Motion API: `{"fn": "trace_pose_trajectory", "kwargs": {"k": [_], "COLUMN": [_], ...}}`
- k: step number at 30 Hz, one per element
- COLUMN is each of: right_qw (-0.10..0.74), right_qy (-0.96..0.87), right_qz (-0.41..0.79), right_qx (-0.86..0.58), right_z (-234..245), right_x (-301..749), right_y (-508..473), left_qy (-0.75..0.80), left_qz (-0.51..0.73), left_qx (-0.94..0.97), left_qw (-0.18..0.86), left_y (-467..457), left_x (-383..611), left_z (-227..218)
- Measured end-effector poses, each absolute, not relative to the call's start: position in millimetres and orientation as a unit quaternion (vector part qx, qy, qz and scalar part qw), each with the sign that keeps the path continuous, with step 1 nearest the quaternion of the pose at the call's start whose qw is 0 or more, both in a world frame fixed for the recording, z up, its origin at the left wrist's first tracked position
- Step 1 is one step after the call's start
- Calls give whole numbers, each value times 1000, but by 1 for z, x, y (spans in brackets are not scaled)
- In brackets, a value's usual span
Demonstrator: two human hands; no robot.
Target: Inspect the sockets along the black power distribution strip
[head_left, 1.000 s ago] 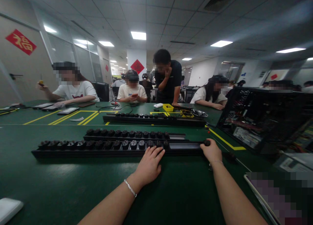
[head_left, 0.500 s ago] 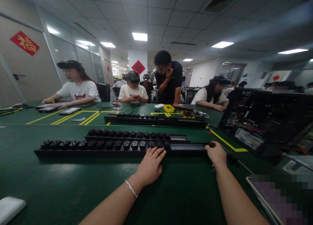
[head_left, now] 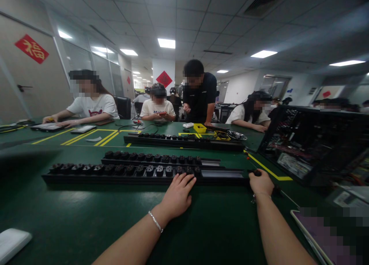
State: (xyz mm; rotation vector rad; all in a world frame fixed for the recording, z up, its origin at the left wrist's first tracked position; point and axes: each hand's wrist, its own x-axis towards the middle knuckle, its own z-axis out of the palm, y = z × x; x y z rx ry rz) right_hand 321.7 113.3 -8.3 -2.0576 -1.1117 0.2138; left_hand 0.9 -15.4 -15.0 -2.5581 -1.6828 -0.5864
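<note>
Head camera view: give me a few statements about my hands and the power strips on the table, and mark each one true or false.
1. The left hand rests with its fingers spread on the nearest power strip. True.
2. The right hand is at the left end of that strip. False: it is at the right end.
3. A middle strip and a far strip lie behind it on the green table. True.
4. The yellow box sits right beside the left hand. False: it stands far across the table, near a standing person in a dark shirt.
5. The left wrist is bare. False: it wears a thin bracelet.
</note>
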Motion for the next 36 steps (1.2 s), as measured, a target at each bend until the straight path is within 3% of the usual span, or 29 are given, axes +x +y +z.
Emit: {"fn": "trace_pose_trajectory", "kwargs": {"k": [14, 23, 28, 36], "right_qw": [268, 322, 374, 377], "right_qy": [-438, -439, -629, -777], "right_qz": [93, -43, -109, 17], "right_qx": [-853, -838, -673, -504], "right_z": [-16, -12, 6, 3], "right_x": [346, 331, 272, 167], "right_y": [114, 103, 93, 70], "left_qy": [-538, -542, -545, -544], "left_qz": [-188, -184, -180, -183], "left_qx": [-822, -820, -819, -818], "left_qw": [6, -7, 2, 10], "left_y": [-15, -16, -16, -16], "left_x": [0, 1, 2, 2], "left_z": [-16, -13, -13, -15]}}
